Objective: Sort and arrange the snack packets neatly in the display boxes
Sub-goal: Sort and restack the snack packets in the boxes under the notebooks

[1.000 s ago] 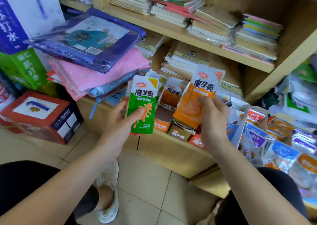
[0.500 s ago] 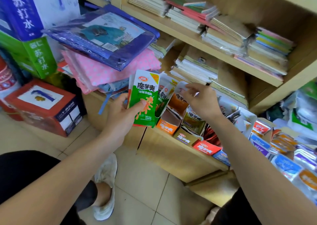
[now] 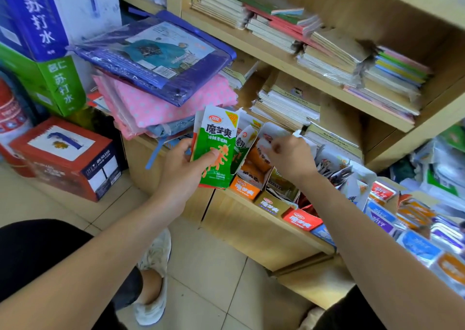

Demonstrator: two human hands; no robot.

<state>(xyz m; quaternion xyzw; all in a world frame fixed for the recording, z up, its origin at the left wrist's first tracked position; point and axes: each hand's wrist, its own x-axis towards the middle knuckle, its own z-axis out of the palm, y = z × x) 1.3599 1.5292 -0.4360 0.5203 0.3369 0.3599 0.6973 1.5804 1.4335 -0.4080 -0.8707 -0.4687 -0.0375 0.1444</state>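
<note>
Left hand point(image 3: 185, 168): raised in front of the wooden shelf unit point(image 3: 254, 231), fingers curled behind a small fan of snack packets, thumb pressed across the front one.
Green packet point(image 3: 216, 151): the front packet in the left hand, held upright, white at the top with dark lettering and an orange figure below. Edges of further packets show behind it on both sides.
Right hand point(image 3: 289, 158): just to the right of the left hand, knuckles up, fingers curled together and pinching the top of a packet.
Pale-topped packet point(image 3: 270, 132): under the right hand's fingertips, its orange body running down towards the box below; the detail is blurred.
Orange display box point(image 3: 245, 190): directly beneath the right hand's fingers, at the shelf edge, with packets standing in it.
Brown display box point(image 3: 273, 205): below the right wrist, touching the orange box.
Red display box point(image 3: 302, 220): next along, under the right forearm.
Loose packets point(image 3: 415, 244): a jumble of blue, purple and orange ones beyond the right forearm.
Notebook stacks point(image 3: 289, 103): on the shelves above both hands.
Pink dotted bundle point(image 3: 163, 100): above the left hand, with a blue plastic package point(image 3: 156, 57) lying on it.
Red carton point(image 3: 63, 156): on the tiled floor, left of the left hand.
</note>
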